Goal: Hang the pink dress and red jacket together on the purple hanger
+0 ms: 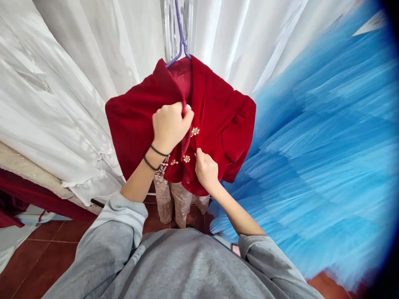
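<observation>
A red velvet jacket [131, 120] hangs in front of me on a purple hanger [180, 35]. Its front edges part at the neck and show a lighter red lining. My left hand [171, 126], with two dark bands at the wrist, is closed on one front edge of the jacket, below the collar. Lower and to the right, my right hand [207, 169] pinches the other front edge. Between the hands, flower-shaped pearl brooches [195, 131] sit on the velvet. Under the jacket's hem hangs a beige sequined garment [180, 201], its upper part mostly covered.
White fabric [87, 50] drapes behind and to the left. A large blue tulle skirt [321, 153] fills the right side, close to the jacket's sleeve. At lower left, a beige sparkly cloth [34, 166] lies above dark red fabric. The floor has red tiles [46, 257].
</observation>
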`<state>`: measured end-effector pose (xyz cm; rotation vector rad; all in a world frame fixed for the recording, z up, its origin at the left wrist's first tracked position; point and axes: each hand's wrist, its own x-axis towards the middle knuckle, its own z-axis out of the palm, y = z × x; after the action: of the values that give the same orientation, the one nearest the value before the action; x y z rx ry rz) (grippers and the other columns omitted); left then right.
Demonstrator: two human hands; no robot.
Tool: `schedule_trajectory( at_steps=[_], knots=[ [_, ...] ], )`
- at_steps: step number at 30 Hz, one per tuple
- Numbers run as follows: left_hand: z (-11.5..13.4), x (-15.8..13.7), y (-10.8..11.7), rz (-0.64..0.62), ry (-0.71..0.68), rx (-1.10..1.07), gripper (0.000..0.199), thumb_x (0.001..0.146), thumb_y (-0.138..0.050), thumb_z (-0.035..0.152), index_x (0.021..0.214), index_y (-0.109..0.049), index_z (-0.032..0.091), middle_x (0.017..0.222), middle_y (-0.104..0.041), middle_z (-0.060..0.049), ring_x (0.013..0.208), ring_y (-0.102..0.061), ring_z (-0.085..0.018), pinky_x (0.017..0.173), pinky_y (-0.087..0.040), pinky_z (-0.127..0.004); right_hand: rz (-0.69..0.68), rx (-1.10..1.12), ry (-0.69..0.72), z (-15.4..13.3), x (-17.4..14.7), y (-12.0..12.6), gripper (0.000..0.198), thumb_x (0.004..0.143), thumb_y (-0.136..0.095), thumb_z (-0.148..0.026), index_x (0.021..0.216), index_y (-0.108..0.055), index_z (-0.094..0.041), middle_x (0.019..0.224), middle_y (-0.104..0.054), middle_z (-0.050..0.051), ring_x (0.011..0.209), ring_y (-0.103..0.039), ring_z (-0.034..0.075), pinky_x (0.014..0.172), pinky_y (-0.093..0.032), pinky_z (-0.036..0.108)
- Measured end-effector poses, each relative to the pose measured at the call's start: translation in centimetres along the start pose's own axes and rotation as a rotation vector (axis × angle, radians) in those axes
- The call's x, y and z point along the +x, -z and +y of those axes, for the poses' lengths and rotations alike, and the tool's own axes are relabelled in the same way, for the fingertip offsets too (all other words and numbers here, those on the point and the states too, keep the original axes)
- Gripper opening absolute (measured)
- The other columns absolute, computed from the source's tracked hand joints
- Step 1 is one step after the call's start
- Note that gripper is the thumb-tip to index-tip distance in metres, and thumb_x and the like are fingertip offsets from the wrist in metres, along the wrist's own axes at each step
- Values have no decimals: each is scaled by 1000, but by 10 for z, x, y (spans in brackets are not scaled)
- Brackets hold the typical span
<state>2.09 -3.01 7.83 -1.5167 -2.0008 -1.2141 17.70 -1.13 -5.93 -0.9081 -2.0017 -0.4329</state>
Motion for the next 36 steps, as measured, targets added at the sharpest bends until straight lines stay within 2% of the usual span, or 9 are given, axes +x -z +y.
schedule_trajectory(
  at_steps=[3, 10, 14, 18, 21, 26, 29, 32, 36],
  knots=[
    [-2, -15, -15, -59, 29, 36, 32, 88, -50, 47, 79, -58, 17, 79, -65, -12, 93, -64, -31, 86, -47, -40, -23, 82, -80, -13, -10, -2, 35, 99, -34, -23, 113, -62, -9, 76, -65, 10, 66, -58, 16, 57, -45, 25],
    [-37, -82, -34, 161, 51, 90, 46, 82, -61, 42, 117, -53, 12, 111, -63, -19, 104, -59, -33, 85, -49, -42, 47, 180, -253, -29, -7, -28, 48, 89, -55, -39, 127, -55, -9, 113, -61, 21, 100, -59, 28, 84, -53, 41],
    [-52, -81, -33, 43, 98, 67, 28, 88, -50, 32, 109, -58, 15, 107, -64, -15, 93, -65, -29, 76, -51, -38, 27, 234, -329, -3, 3, -19, 33, 95, -43, -28, 115, -63, -12, 100, -66, 16, 89, -63, 23, 79, -55, 36],
    [-37, -73, -29, -144, -117, -174, 18, 89, -48, 30, 90, -61, 18, 92, -67, -9, 86, -66, -22, 78, -53, -33, 192, 393, -154, -16, -9, 24, 26, 96, -43, -29, 95, -65, -17, 77, -66, 7, 68, -63, 16, 65, -54, 27],
    [-24, -49, -49, -250, -216, -375, 24, 93, -42, 32, 92, -62, 20, 97, -68, -9, 91, -66, -21, 82, -54, -34, 93, 421, -53, -54, -16, 18, 32, 98, -36, -29, 101, -65, -15, 75, -64, 8, 63, -62, 15, 60, -55, 25],
    [-52, -15, -78, -436, -77, -615, 34, 96, -38, 41, 89, -65, 22, 94, -71, -7, 92, -67, -21, 81, -56, -35, -291, 375, -102, -73, -13, -43, 53, 99, -30, -32, 146, -39, -9, 123, -59, 17, 109, -61, 22, 89, -56, 33],
    [-71, -38, -68, -288, -6, -656, 47, 99, -25, 46, 107, -63, 19, 104, -69, -11, 98, -67, -20, 83, -57, -35, -329, 315, -126, -65, -21, -51, 62, 95, -44, -36, 150, -33, -11, 136, -49, 19, 120, -52, 27, 99, -50, 42],
    [-73, -81, -60, -20, 10, -368, 43, 96, -35, 46, 119, -59, 18, 125, -61, -17, 121, -57, -25, 103, -47, -45, -74, 100, -188, -55, -23, -43, 59, 90, -53, -41, 144, -45, -18, 146, -38, 21, 136, -37, 34, 108, -37, 55],
    [-81, -106, -47, 105, 140, 62, 61, 82, -60, 50, 130, -52, 13, 147, -37, -27, 145, -21, -41, 115, -13, -68, 246, -98, -304, 2, 10, -24, 68, 84, -60, -47, 141, -46, -12, 150, -30, 26, 145, -16, 43, 108, -20, 70]
  ],
)
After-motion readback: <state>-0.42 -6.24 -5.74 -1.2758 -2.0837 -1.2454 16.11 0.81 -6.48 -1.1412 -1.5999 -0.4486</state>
